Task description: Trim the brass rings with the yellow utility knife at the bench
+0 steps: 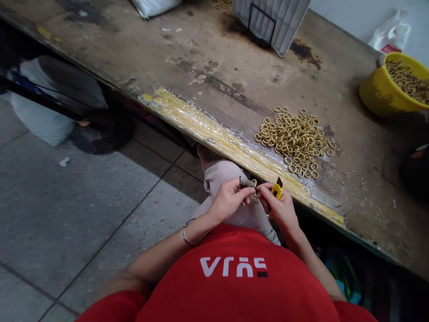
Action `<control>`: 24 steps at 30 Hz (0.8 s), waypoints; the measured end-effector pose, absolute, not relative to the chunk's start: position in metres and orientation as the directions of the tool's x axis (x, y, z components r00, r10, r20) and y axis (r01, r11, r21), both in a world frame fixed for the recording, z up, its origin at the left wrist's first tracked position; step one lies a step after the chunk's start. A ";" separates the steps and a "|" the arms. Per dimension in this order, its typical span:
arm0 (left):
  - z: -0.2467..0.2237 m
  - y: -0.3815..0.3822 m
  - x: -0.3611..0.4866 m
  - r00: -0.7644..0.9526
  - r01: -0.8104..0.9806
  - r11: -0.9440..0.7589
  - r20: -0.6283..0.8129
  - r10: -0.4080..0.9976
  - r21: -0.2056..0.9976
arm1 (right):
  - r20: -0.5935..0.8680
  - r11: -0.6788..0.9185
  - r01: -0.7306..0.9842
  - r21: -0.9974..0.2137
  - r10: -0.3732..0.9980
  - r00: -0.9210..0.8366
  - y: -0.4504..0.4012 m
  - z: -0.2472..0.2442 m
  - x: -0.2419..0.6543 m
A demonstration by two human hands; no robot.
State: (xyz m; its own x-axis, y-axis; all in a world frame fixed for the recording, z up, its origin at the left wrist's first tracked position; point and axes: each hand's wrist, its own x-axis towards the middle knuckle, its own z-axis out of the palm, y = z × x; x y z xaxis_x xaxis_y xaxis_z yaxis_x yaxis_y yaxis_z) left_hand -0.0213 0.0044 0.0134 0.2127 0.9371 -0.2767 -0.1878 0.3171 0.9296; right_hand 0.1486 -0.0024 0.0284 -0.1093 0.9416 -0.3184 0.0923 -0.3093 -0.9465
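Observation:
Over my lap, just off the table edge, my left hand (231, 197) pinches a brass-coloured ring (254, 183). A grey wrap (246, 182) seems to cover its index finger. A second ring (255, 199) shows just below, partly hidden by the fingers. Close beside it, my right hand (283, 209) is closed around a yellow utility knife (277, 191) with its dark blade pointing up. The thumb and index finger of that hand are at the ring; whether they grip it I cannot tell. A heap of similar rings (298, 138) lies on the table beyond my hands.
Yellow tape (208, 134) covers the front edge of the worn table (201, 49). A yellow bucket (375, 96) full of rings stands at the right. At the back is a grey ribbed bin (284, 27). White sacks (36, 112) and a dark round base (102, 134) are on the floor at left.

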 end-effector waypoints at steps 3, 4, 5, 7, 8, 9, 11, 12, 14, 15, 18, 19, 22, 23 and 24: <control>0.015 0.006 -0.021 0.280 -0.278 0.403 -0.328 0.902 0.872 | -0.097 -0.038 0.390 -0.920 0.986 -0.133 -0.003 0.034 0.155; 0.016 0.006 -0.021 0.293 -0.302 0.423 -0.339 0.894 0.854 | -0.035 0.051 0.481 -0.875 0.985 -0.169 -0.003 0.035 0.156; 0.016 0.005 -0.021 0.301 -0.321 0.436 -0.346 0.888 0.841 | 0.011 0.128 0.558 -0.820 0.978 -0.208 -0.004 0.035 0.157; 0.018 0.003 -0.020 0.309 -0.336 0.445 -0.349 0.885 0.830 | 0.065 0.236 0.676 -0.698 0.961 -0.268 -0.006 0.033 0.158; 0.019 0.002 -0.020 0.311 -0.332 0.441 -0.345 0.886 0.834 | 0.079 0.270 0.721 -0.638 0.954 -0.288 -0.007 0.032 0.158; 0.020 0.001 -0.020 0.313 -0.320 0.433 -0.337 0.888 0.843 | 0.086 0.292 0.759 -0.582 0.950 -0.299 -0.007 0.030 0.157; 0.022 0.000 -0.020 0.320 -0.280 0.407 -0.315 0.894 0.870 | 0.085 0.301 0.824 -0.480 0.951 -0.298 -0.009 0.029 0.154; 0.022 0.000 -0.021 0.323 -0.253 0.390 -0.303 0.897 0.886 | 0.080 0.298 0.850 -0.434 0.953 -0.293 -0.009 0.028 0.152; 0.023 -0.001 -0.022 0.322 -0.190 0.341 -0.270 0.907 0.921 | 0.063 0.293 0.888 -0.355 0.955 -0.290 -0.009 0.029 0.149; 0.023 -0.001 -0.023 0.322 -0.156 0.314 -0.253 0.912 0.936 | 0.050 0.293 0.900 -0.323 0.955 -0.293 -0.009 0.029 0.147; 0.028 -0.002 -0.027 0.314 -0.074 0.252 -0.218 0.924 0.965 | -0.001 0.263 0.936 -0.233 0.963 -0.271 -0.002 0.029 0.150; 0.032 -0.003 -0.028 0.322 -0.058 0.241 -0.211 0.923 0.969 | -0.023 0.218 0.957 -0.191 0.974 -0.226 0.001 0.029 0.154; 0.041 -0.008 -0.033 0.390 -0.020 0.204 -0.180 0.903 0.979 | -0.047 0.010 0.998 -0.054 0.999 -0.012 0.016 0.027 0.177; 0.042 -0.009 -0.034 0.412 -0.001 0.173 -0.157 0.898 0.985 | -0.021 -0.035 0.999 -0.037 0.999 0.034 0.021 0.027 0.187; 0.042 -0.009 -0.034 0.420 0.023 0.136 -0.133 0.898 0.990 | 0.023 -0.035 0.998 -0.044 0.999 0.036 0.027 0.027 0.195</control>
